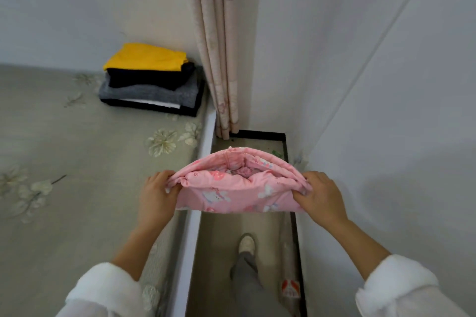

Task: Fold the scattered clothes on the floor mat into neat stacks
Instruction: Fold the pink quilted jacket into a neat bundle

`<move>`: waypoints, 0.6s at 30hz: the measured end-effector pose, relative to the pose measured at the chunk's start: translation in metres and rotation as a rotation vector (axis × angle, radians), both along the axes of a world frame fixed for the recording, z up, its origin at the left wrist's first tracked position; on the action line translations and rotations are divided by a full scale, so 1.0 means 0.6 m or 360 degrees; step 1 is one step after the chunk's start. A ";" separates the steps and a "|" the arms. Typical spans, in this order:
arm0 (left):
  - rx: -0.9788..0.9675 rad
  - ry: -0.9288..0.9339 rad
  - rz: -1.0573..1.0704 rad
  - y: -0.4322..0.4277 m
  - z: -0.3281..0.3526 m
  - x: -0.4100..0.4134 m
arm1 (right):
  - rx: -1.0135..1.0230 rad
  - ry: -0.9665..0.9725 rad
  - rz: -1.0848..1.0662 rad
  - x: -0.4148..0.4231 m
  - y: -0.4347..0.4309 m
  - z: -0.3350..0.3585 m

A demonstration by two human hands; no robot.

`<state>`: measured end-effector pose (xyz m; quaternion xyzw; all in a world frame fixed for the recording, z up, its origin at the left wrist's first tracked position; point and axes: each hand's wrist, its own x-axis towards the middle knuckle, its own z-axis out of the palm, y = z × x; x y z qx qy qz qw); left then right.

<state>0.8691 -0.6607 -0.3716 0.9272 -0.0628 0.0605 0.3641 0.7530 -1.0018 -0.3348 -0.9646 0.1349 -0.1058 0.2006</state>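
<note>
Late stage, by the look of it. Both hands carry one folded piece. The left hand [157, 193] pinches the left end of a pink cartoon-print cotton garment [239, 187], fingers curled round the bunched edge. The right hand [319, 195] clamps the right end the same way. The garment spans between the two hands, doubled into a thick bundle with its open folds facing away from the person. It is held in the air, touching nothing else. Below the hands is the narrow floor strip between platform edge and wall, not the mat.

Done: a stack of folded clothes [152, 79] sits well ahead of the left hand, on the pale green flower-patterned mat [77, 149], just beside the pink pleated curtain [216, 46]. Top to bottom it goes yellow, black, grey, a white sliver, black. Edges are fairly square.

Left: the pink garment is not yet set down. It probably goes on that stack or starts a new one, forward and left of the hands. No loose clothes show on the visible part of the mat. The rest of the mat is out of frame, so I cannot tell whether more remain.

Below the hands and between the forearms, a white shoe [246, 243] stands on the floor strip.
</note>
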 end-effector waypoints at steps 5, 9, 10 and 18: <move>-0.0095 0.0012 0.0132 -0.054 0.020 0.156 | 0.0044 0.0033 0.0145 0.210 -0.075 0.024; -0.0124 -0.0096 0.0361 -0.067 0.049 0.265 | 0.0096 0.0035 0.0325 0.370 -0.098 0.051; -0.0141 -0.0101 0.0438 -0.065 0.058 0.292 | 0.0110 0.0020 0.0366 0.411 -0.097 0.059; -0.0203 -0.0212 0.0881 -0.007 0.134 0.517 | 0.0511 0.0019 0.0662 0.678 -0.021 0.091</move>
